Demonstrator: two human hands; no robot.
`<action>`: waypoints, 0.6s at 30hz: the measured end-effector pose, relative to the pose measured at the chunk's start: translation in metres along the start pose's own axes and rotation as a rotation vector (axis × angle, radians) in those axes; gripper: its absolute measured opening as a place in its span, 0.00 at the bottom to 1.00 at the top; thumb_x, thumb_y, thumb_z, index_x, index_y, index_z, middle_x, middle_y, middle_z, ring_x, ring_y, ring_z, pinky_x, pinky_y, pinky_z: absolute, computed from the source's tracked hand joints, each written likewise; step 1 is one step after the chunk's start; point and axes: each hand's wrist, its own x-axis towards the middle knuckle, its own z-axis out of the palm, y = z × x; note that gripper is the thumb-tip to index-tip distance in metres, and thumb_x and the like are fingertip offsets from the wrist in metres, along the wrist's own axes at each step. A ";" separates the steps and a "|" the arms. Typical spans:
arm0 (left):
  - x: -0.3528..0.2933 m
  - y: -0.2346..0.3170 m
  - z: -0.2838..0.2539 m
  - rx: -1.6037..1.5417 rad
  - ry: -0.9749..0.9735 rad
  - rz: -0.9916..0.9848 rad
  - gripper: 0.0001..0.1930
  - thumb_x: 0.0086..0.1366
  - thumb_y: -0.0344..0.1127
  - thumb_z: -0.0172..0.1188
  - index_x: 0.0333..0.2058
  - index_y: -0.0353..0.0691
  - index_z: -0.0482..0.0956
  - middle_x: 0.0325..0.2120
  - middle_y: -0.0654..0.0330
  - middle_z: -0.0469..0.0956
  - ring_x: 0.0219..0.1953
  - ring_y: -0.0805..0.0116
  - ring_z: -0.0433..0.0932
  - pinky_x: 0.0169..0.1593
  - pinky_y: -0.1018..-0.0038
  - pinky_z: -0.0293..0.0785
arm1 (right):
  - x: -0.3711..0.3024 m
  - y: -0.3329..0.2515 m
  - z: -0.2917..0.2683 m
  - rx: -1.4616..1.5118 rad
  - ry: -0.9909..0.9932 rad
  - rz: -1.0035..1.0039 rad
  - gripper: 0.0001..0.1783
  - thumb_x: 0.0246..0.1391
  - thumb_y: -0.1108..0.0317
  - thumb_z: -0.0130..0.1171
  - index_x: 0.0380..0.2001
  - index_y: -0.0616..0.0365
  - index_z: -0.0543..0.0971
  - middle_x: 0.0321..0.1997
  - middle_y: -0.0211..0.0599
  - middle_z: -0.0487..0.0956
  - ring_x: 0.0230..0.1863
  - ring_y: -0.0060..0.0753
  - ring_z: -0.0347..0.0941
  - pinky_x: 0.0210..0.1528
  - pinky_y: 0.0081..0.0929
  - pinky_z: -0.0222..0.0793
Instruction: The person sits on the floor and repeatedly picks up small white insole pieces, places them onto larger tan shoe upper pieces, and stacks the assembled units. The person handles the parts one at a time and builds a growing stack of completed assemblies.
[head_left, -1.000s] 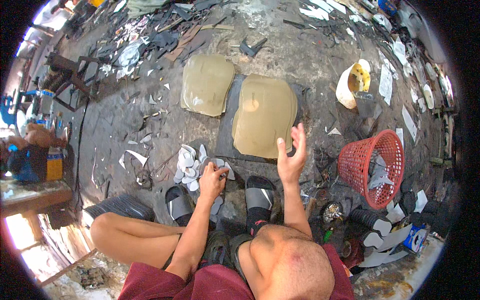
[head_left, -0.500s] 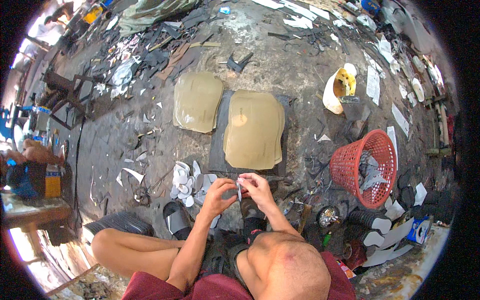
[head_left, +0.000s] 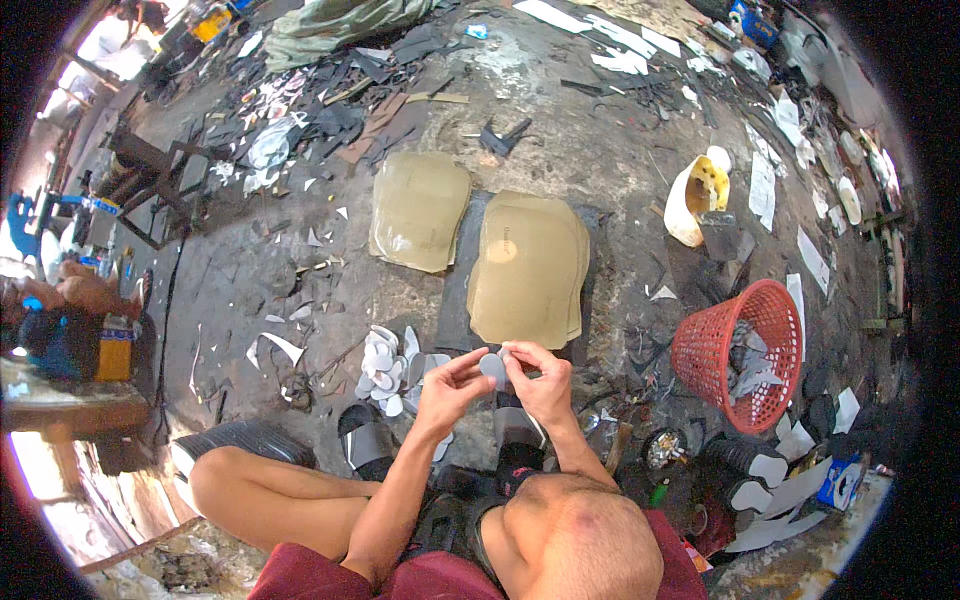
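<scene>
A small grey, rounded flat piece (head_left: 493,368) is held up between my hands, over my feet. My left hand (head_left: 450,390) grips its left side, thumb below and fingers above. On the other side, my right hand (head_left: 541,386) pinches its edge between thumb and fingertips. A loose heap of similar pale grey rounded pieces (head_left: 381,365) lies on the floor just left of my hands. Beyond them, a stack of tan sheets with rounded corners (head_left: 530,275) rests on a dark board (head_left: 455,303). A second tan stack (head_left: 418,212) is to its left.
To the right stands a tilted red plastic basket (head_left: 705,345) with grey scraps in it. A cut yellow-white container (head_left: 685,205) lies behind it. Stacked dark soles (head_left: 245,447) are by my left knee. Scraps litter the floor, and a metal frame (head_left: 165,195) stands far left.
The grey piece has turned from edge-on to showing its flat face. Both hands have shifted slightly right in the picture, as has the whole scene.
</scene>
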 end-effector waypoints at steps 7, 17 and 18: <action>-0.019 0.019 0.016 0.335 0.167 0.862 0.14 0.53 0.13 0.64 0.32 0.41 0.88 0.34 0.56 0.82 0.49 0.64 0.78 0.52 0.70 0.74 | 0.022 0.018 0.003 0.473 0.427 0.108 0.10 0.62 0.74 0.62 0.45 0.65 0.83 0.43 0.37 0.86 0.43 0.24 0.81 0.47 0.24 0.77; 0.015 -0.006 -0.020 -0.084 0.237 0.317 0.17 0.61 0.19 0.68 0.49 0.32 0.82 0.41 0.56 0.85 0.38 0.67 0.85 0.45 0.72 0.82 | -0.014 0.027 0.015 -0.380 0.031 -0.374 0.15 0.52 0.80 0.54 0.42 0.55 0.82 0.44 0.41 0.83 0.44 0.45 0.80 0.47 0.41 0.77; 0.019 -0.009 -0.019 -0.176 0.228 0.345 0.16 0.60 0.19 0.69 0.48 0.32 0.82 0.41 0.56 0.85 0.38 0.67 0.85 0.45 0.72 0.82 | -0.012 0.027 0.016 -0.341 0.062 -0.363 0.11 0.51 0.77 0.55 0.38 0.54 0.82 0.39 0.38 0.83 0.40 0.45 0.80 0.44 0.40 0.77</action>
